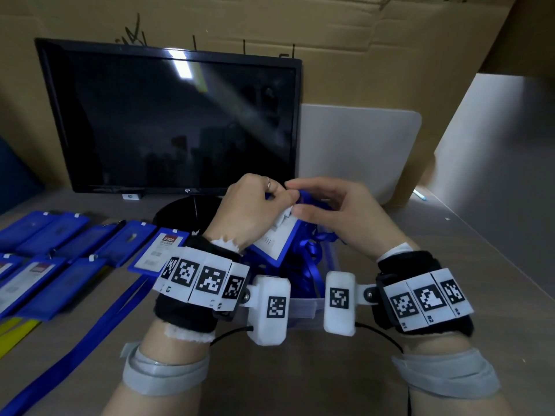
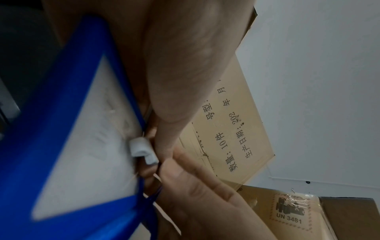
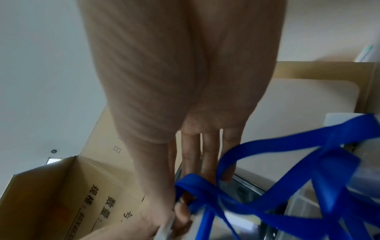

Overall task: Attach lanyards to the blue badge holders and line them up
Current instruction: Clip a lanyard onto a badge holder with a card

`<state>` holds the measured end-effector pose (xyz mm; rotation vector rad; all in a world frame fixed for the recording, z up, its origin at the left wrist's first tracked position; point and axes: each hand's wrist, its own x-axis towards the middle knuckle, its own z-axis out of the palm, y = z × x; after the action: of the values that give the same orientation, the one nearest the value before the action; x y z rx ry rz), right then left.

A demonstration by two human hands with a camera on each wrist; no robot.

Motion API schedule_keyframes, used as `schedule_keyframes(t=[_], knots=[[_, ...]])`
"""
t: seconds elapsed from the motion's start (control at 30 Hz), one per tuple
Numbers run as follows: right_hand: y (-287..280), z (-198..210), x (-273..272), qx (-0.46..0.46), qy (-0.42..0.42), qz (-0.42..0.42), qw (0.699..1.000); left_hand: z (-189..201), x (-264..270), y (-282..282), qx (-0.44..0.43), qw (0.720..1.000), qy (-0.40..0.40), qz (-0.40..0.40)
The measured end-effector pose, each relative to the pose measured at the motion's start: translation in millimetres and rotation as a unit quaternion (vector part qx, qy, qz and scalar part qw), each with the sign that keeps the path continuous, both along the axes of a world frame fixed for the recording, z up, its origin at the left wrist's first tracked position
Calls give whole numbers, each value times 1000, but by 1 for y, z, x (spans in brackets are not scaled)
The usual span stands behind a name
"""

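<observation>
I hold a blue badge holder (image 1: 268,246) with a white card in it up in front of the monitor. My left hand (image 1: 277,195) grips its top edge, near the white clip tab (image 2: 141,149). My right hand (image 1: 295,198) meets it there and pinches the end of a blue lanyard (image 1: 312,253) between thumb and forefinger. The other fingers stay straight in the right wrist view. The lanyard (image 3: 267,178) hangs in loops below my hands. The left wrist view shows the holder (image 2: 61,129) close up. Whether the lanyard's clip has caught the holder is hidden.
Several blue badge holders (image 1: 75,244) lie in rows on the table at the left, one showing a printed card (image 1: 159,250). A blue lanyard (image 1: 90,334) and a yellow one (image 1: 18,328) trail toward me. A clear plastic box (image 1: 300,306) sits under my wrists. A dark monitor (image 1: 174,121) stands behind.
</observation>
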<state>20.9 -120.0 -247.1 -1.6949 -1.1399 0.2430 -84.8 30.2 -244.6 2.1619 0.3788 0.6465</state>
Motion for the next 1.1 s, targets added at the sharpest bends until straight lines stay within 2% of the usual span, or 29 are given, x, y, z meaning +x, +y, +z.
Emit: schedule_keyframes(t=[0.13,0.27,0.5,0.67,0.8,0.87,0.93,1.0,1.03,1.1], knots=[[4,-3,5,59,11,-47,997,-1,-2,3,-20,999,12,-24],[0,-3,12,65,-11,-97,993,-2,-1,5,-20,997,41,-55],[-6,4,14,77,59,-108,989,-2,-2,6,-38,999,21,-31],[-2,3,9,56,-1,-112,992,-2,-1,-2,-21,997,37,-63],[-10,4,13,28,-19,-104,994,-2,2,-2,-12,999,18,-27],[-17,-1,25,-42,-54,-166,984,-3,3,4,-23,999,7,37],[-29,-6,42,-65,-59,-293,952,-3,0,12,-14,995,16,98],[-45,-7,52,-61,-53,-411,908,-2,-3,18,-13,992,29,122],[-51,-6,53,-58,-53,-440,895,-2,-4,19,-13,992,33,125],[-55,-4,52,-34,-37,-443,895,-3,-3,16,-12,992,41,116]])
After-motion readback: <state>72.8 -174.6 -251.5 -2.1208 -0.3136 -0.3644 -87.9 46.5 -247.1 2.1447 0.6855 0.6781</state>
